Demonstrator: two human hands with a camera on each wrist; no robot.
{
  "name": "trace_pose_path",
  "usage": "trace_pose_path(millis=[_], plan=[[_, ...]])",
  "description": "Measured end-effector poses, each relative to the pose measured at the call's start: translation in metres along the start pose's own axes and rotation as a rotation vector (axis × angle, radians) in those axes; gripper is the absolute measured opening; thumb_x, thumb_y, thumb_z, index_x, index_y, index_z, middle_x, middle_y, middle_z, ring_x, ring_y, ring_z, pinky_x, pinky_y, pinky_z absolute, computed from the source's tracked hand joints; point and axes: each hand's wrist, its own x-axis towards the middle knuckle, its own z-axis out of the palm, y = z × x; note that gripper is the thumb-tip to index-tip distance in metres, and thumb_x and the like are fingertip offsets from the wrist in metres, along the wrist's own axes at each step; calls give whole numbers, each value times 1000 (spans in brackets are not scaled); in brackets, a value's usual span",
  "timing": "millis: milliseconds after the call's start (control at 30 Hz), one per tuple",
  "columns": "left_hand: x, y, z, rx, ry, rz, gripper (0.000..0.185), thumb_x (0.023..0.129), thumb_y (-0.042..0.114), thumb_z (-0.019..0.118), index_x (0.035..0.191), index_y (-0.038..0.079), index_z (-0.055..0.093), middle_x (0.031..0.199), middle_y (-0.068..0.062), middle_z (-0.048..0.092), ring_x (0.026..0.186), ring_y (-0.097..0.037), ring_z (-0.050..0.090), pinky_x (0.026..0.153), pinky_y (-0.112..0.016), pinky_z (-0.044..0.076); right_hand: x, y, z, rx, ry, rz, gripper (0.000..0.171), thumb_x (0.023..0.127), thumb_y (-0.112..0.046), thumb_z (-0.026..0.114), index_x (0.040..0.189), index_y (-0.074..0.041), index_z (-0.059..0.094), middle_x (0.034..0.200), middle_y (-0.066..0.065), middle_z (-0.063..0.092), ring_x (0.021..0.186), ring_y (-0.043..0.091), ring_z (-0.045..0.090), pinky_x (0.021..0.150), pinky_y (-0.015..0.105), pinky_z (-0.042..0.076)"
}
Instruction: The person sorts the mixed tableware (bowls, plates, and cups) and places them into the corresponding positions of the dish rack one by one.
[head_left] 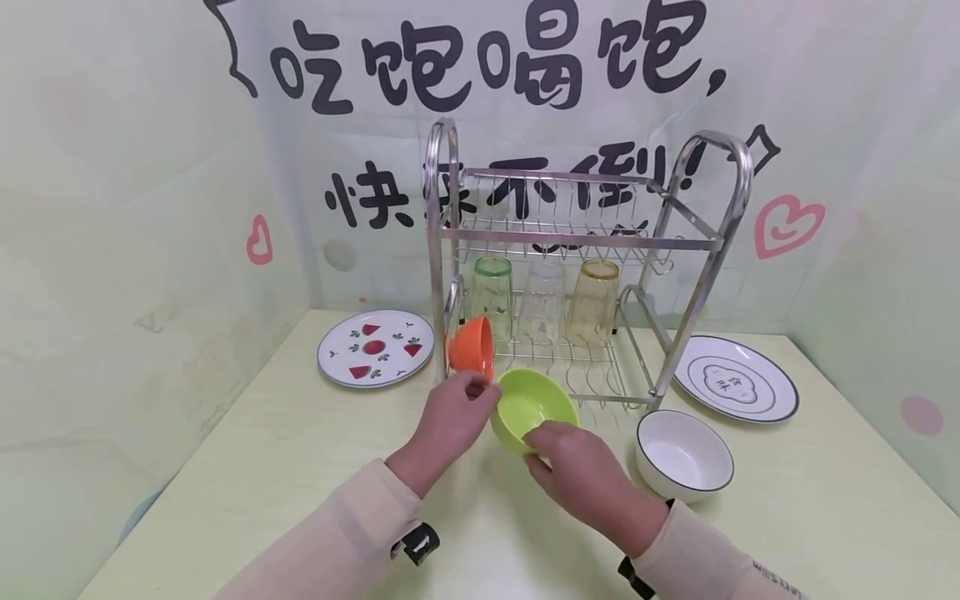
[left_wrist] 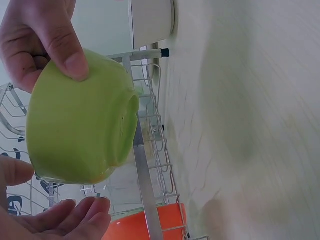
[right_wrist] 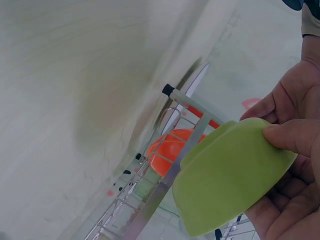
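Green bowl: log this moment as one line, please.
hands: both hold green bowl | left hand at left rim | right hand at near rim | bowl tilted, off table, before dish rack | orange bowl in rack

Round plastic bowl (head_left: 529,406) pinched between the fingers of both hands: lime green, plain.
Tilted bowl (head_left: 472,345) just beyond the left fingertips: orange, plain.
Round ceramic bowl (head_left: 683,455) beside the right-hand fingers: white, dark rim line.
Flat plate (head_left: 375,347) left of the left fingers: white, red fruit and green leaf pattern.
Flat plate (head_left: 736,378) far right: white, dark rings.
Upturned glasses beyond the fingers: green (head_left: 492,297), clear (head_left: 542,303), amber (head_left: 592,302).
Wire dish rack (head_left: 697,243): silver metal.
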Motion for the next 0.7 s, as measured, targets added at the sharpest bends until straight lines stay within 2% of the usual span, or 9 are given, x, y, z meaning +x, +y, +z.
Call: trace_pose_path(millis=[300, 533, 700], plan=[[5, -3, -12, -25, 87, 4, 28, 93, 21, 59, 111, -1, 62, 105, -11, 64, 97, -24, 59, 80, -35, 53, 8, 12, -4, 42, -23, 137, 13, 78, -4, 75, 78, -11, 64, 73, -4, 61, 64, 8, 52, 58, 25, 48], [12, -5, -24, -45, 139, -23, 33, 94, 21, 60, 118, -1, 57, 109, -13, 62, 101, -26, 57, 85, -37, 52, 18, 23, -11, 215, -72, 259, 20, 83, -5, 73, 73, -11, 56, 68, -5, 50, 62, 9, 44, 56, 22, 41], [18, -6, -31, -25, 168, -37, 37, 94, 20, 61, 121, -3, 55, 112, -16, 60, 104, -29, 56, 88, -40, 51, 27, 33, -13, 307, -67, 360, 10, 86, -6, 70, 81, -7, 61, 70, -1, 53, 62, 11, 44, 55, 24, 41]])
